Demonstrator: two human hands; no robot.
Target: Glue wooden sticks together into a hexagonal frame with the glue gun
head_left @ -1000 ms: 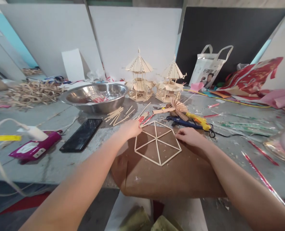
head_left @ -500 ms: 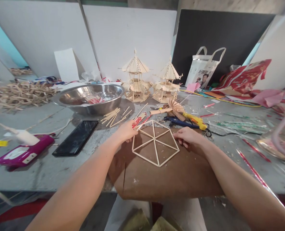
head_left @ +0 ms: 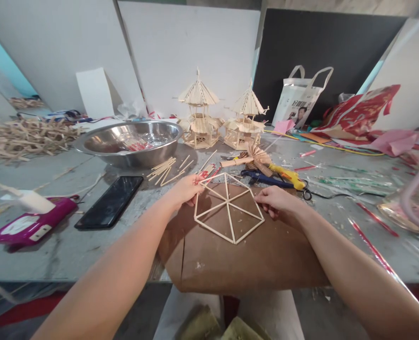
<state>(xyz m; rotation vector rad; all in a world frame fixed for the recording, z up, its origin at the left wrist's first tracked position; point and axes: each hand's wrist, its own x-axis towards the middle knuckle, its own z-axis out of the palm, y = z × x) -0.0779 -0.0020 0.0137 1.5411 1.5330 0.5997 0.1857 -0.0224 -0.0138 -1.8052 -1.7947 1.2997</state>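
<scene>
Our left hand (head_left: 185, 191) and right hand (head_left: 276, 200) pinch opposite sides of the hexagon stick frame (head_left: 228, 206), steadying it (far side maybe raised) over the brown cardboard (head_left: 252, 264) at the desk's (head_left: 71, 245) near edge.

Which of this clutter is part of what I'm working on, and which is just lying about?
In use: stick hexagon between left hand and right hand; brown card beneath.
Lying about: phone, steel bowl, loose sticks, glue gun, stick pavilions, white bag.
</scene>
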